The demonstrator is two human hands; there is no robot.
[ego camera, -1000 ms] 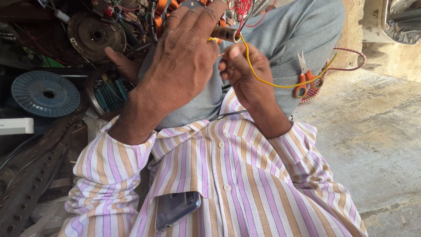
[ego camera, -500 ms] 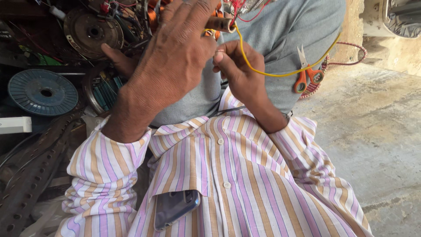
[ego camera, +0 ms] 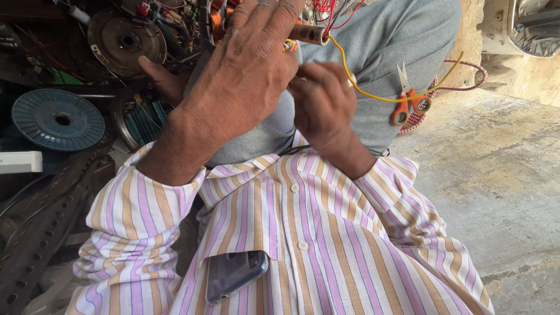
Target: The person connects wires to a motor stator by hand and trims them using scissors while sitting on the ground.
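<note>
Near the top centre, the left hand [ego camera: 245,76] grips a brown sleeved tube [ego camera: 308,33] to steady it; the right hand [ego camera: 324,105] pinches the yellow wire [ego camera: 373,93] leaving it — orange-handled scissors [ego camera: 408,102] lie right, within reach.

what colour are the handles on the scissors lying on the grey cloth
Orange handles on the scissors, with bare metal blades; the head view shows them, just right of the right hand.

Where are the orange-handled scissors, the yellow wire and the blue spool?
orange-handled scissors [ego camera: 408,105]: head view, where the blades meet the handles.
yellow wire [ego camera: 373,95]: head view, the low sag of its curve.
blue spool [ego camera: 44,119]: head view, the flat round face.
</note>
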